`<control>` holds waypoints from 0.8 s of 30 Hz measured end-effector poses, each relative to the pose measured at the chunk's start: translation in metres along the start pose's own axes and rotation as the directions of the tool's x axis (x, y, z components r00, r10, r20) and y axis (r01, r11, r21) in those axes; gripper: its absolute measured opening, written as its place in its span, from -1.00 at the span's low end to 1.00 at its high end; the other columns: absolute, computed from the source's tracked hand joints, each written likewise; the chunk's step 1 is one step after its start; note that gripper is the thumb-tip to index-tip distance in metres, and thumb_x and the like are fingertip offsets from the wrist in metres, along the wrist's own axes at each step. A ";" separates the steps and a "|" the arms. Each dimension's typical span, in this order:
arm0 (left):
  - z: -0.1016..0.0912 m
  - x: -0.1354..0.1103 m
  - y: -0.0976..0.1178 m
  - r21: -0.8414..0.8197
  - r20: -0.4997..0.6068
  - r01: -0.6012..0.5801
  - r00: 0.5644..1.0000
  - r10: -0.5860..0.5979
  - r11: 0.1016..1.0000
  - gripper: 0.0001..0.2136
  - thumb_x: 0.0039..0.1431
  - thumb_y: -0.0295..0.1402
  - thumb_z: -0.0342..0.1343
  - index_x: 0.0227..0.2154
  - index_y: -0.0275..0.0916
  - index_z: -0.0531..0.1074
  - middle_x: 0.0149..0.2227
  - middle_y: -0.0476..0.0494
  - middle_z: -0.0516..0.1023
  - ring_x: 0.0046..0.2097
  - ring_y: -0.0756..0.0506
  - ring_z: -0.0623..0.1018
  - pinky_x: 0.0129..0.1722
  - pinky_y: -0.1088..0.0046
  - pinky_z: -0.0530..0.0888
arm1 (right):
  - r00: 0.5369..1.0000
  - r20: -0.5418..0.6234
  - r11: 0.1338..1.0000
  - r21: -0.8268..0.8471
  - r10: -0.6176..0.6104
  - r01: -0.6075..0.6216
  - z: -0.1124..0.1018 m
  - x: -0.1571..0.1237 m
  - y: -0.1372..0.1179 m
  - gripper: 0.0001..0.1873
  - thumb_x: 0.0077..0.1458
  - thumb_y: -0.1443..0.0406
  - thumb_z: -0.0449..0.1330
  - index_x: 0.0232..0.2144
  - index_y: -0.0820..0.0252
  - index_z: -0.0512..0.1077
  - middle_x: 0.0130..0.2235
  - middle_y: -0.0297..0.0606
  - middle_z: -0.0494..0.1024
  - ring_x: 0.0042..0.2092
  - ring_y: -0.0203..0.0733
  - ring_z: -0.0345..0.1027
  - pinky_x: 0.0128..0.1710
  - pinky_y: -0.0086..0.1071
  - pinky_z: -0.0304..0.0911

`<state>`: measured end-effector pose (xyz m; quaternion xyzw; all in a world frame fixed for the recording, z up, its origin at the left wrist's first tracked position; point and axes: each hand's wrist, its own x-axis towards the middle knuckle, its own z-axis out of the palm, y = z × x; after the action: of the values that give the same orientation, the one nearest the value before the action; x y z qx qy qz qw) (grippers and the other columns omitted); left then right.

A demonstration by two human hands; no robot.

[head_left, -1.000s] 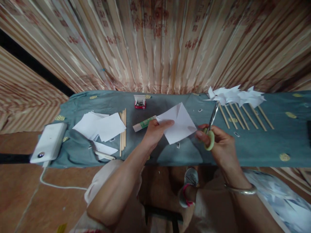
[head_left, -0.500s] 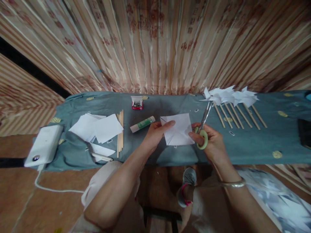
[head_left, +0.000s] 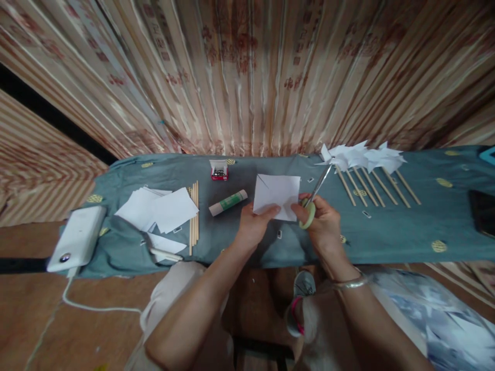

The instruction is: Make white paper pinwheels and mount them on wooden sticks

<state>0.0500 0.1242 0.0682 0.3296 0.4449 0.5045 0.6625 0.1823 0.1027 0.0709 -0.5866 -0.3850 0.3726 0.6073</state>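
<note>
A pleated curtain [head_left: 240,77] hangs behind the cloth-covered table [head_left: 406,237]. At left lie papers [head_left: 170,208], then sticks [head_left: 194,219], a box [head_left: 219,172] and a glue stick [head_left: 228,202]. The left hand [head_left: 253,224] pinches the lower left of a slit sheet [head_left: 276,190], which lies between both hands, slightly beyond them, roughly square. The right hand [head_left: 323,221], thumb at its right edge, grips scissors [head_left: 308,212], their long axis slanting away from the sheet toward the pinwheels [head_left: 367,157].

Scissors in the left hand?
No, the scissors are in the right hand, while the left hand grips a white sheet.
</note>
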 end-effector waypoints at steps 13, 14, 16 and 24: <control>-0.006 -0.024 0.011 -0.251 -0.067 0.013 0.997 -0.031 0.968 -0.66 -0.32 -0.34 0.43 -0.38 -0.30 0.57 -0.31 -0.14 0.64 -0.32 -0.05 0.55 -0.28 0.45 0.45 | 0.991 0.111 0.982 0.162 0.081 -0.098 0.022 -0.014 -0.005 -0.60 -0.36 0.20 0.46 -0.40 0.14 0.45 -0.47 -0.45 0.48 -0.45 -0.34 0.28 -0.39 -0.41 0.28; -0.006 -0.025 0.010 -0.224 -0.084 0.012 0.996 -0.032 0.974 -0.67 -0.32 -0.33 0.42 -0.39 -0.30 0.56 -0.33 -0.13 0.63 -0.36 -0.03 0.54 -0.33 0.47 0.43 | 0.991 0.113 0.983 0.160 0.073 -0.091 0.023 -0.014 -0.006 -0.61 -0.34 0.19 0.45 -0.40 0.14 0.45 -0.48 -0.45 0.47 -0.45 -0.33 0.28 -0.40 -0.41 0.27; -0.008 -0.025 0.011 -0.167 -0.117 -0.002 0.993 -0.018 0.986 -0.68 -0.31 -0.31 0.42 -0.41 -0.30 0.56 -0.37 -0.11 0.62 -0.42 -0.01 0.51 -0.41 0.49 0.39 | 0.990 0.129 0.986 0.148 0.054 -0.073 0.025 -0.014 -0.007 -0.62 -0.30 0.16 0.44 -0.39 0.14 0.45 -0.46 -0.44 0.48 -0.44 -0.32 0.29 -0.39 -0.41 0.27; -0.034 -0.005 0.029 0.035 -0.289 -0.254 0.923 0.253 0.967 -0.79 -0.28 -0.28 0.36 -0.57 -0.28 0.51 -0.59 0.02 0.52 -0.57 0.06 0.38 -0.53 0.54 0.32 | 0.908 0.412 0.993 -0.106 0.081 -0.041 0.019 -0.022 -0.008 -0.51 -0.14 -0.04 0.33 -0.28 0.19 0.46 -0.43 -0.29 0.54 -0.41 -0.23 0.35 -0.42 -0.39 0.28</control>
<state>0.0077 0.1270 0.0821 0.3055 0.4905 0.6294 0.5195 0.1557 0.0902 0.0787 -0.5341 -0.5041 0.4888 0.4709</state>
